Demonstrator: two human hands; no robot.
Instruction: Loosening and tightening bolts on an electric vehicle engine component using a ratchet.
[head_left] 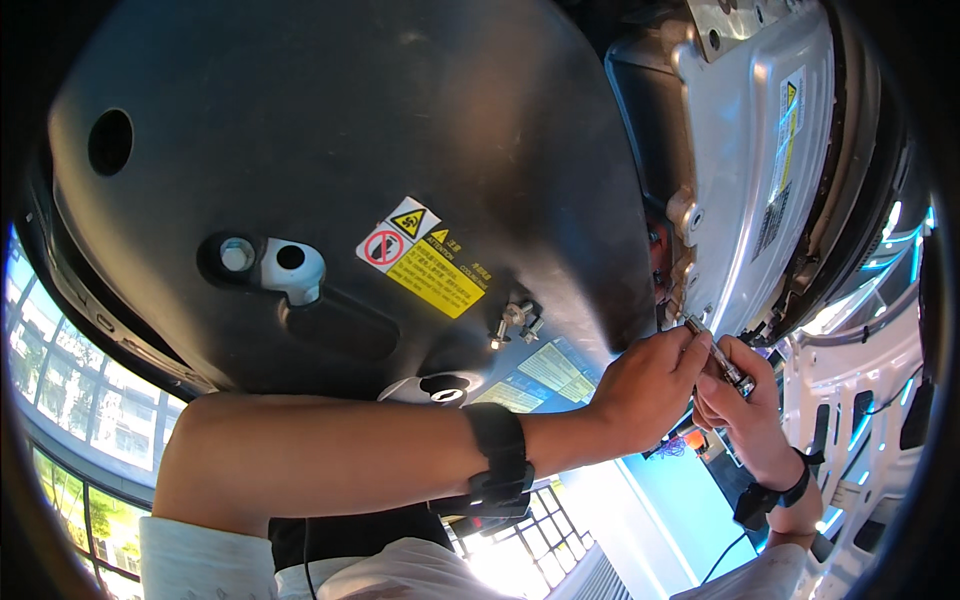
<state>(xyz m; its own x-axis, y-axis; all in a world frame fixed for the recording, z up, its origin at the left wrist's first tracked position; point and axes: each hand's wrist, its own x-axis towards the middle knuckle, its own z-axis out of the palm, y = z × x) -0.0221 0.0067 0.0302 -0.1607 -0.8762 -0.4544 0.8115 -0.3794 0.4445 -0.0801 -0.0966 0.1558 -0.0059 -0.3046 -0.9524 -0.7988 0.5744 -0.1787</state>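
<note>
Right now, nearest you, your bare left forearm [360, 447] crosses the lower frame from the left, a black strap [497, 450] round its wrist, while your right wrist, with its own black band [775, 495], comes up from the lower right.

The two hands meet right of centre, close together. Between them lies a slim chromed hand tool [733, 370], which looks like a ratchet or socket driver. Its long axis slants from upper left to lower right, in line with neither forearm. Your right hand [745, 405] has thumb and forefinger clamped about its lower length. Your left hand [650, 385] is nearer the upper-left end, its fingers bunched up to that tip; you cannot tell from here whether they pinch the tool, or only steady it.

That same tip sits at the lower end of the silver metal housing [740, 150], which rises above your fingers to the upper right of the frame. So the housing lies just beyond your left fingertips, with the right hand on the far end of the tool from it.

Left of your hands, a few loose-looking bolts [515, 322] rest on the large black cover [330, 100], below a yellow warning label [425, 260]. Farthest off, windows [95, 400] show at the lower left.
</note>
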